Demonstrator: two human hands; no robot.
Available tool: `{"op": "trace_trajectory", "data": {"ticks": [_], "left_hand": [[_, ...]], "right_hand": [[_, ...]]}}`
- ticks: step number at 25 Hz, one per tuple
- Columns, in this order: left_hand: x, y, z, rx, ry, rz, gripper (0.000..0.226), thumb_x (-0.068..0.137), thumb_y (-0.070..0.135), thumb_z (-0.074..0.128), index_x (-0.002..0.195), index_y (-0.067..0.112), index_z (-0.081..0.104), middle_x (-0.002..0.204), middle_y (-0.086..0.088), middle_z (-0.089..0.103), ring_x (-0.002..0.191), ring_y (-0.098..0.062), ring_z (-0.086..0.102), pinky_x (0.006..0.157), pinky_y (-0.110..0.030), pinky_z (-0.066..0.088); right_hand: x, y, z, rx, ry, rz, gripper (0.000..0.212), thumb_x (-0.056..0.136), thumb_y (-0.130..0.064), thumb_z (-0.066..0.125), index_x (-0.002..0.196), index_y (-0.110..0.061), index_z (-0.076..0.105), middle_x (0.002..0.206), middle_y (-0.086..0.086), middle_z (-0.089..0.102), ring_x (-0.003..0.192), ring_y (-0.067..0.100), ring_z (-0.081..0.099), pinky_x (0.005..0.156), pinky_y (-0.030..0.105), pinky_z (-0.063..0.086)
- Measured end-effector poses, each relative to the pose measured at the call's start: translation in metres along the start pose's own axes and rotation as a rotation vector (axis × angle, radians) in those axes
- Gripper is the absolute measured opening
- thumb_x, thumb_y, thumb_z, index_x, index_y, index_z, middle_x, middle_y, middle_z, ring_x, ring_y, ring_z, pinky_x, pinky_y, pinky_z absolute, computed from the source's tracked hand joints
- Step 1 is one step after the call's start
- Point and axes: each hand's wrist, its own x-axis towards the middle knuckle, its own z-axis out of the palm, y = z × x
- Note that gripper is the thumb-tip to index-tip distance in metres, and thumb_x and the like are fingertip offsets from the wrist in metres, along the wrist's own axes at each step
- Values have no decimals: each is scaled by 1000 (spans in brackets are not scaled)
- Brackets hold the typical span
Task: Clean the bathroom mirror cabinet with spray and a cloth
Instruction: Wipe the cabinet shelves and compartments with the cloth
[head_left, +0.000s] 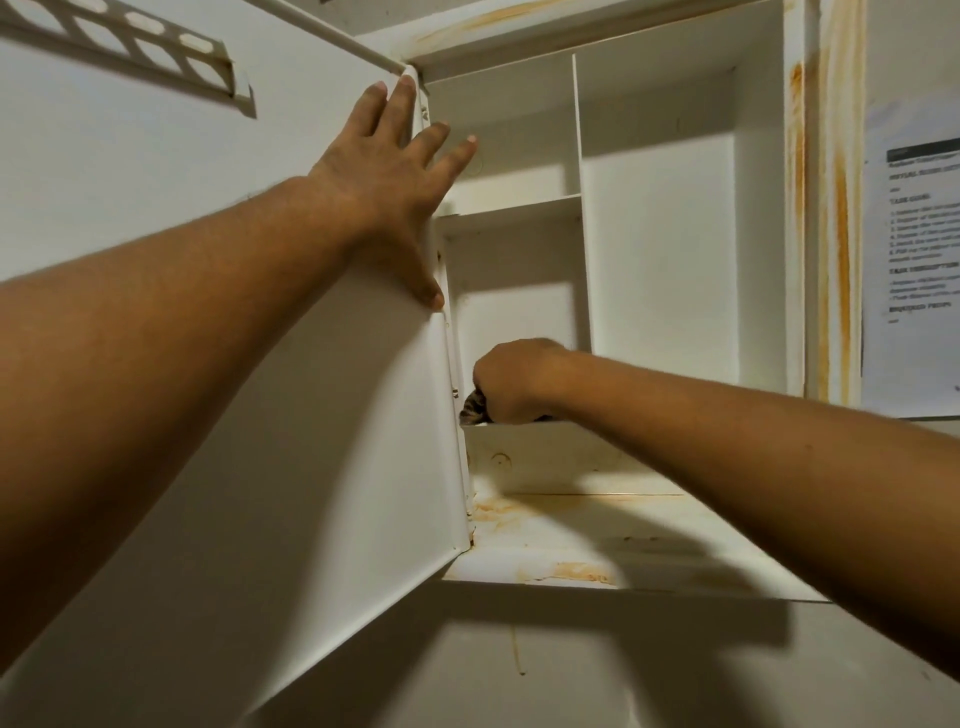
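The white mirror cabinet (660, 249) stands open above me, its shelves bare and its frame streaked with rust. My left hand (395, 176) lies flat with spread fingers against the inner face of the open door (332, 415), near the hinge edge. My right hand (511, 382) is inside the lower left compartment, fingers closed around a dark patterned cloth (475, 405) pressed down at the compartment's floor. Only a corner of the cloth shows past the hand. No spray bottle is in view.
A vertical divider (577, 130) and a shelf (511, 203) split the cabinet interior. Rust stains mark the bottom ledge (571, 569) and right frame (836, 208). A printed paper sheet (914, 249) hangs on the wall at right. A slotted rack (130, 41) sits on the door's top.
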Motion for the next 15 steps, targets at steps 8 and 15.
{"op": "trace_trajectory", "data": {"ticks": [8, 15], "left_hand": [[-1, -1, 3, -13, 9, -7, 156, 49, 99, 60, 162, 22, -14, 172, -14, 2, 155, -44, -15, 126, -59, -1], [0, 1, -2, -16, -18, 4, 154, 51, 99, 60, 161, 23, -16, 172, -14, -1, 154, -44, -18, 126, -59, -2]], "right_hand": [[-6, 9, 6, 60, 15, 19, 13, 98, -16, 52, 93, -13, 64, 83, 0, 61, 71, 19, 57, 55, 29, 37], [-7, -5, 17, 425, 106, -29, 13, 96, -9, 57, 90, -11, 69, 85, 3, 65, 80, 23, 61, 62, 30, 42]]}}
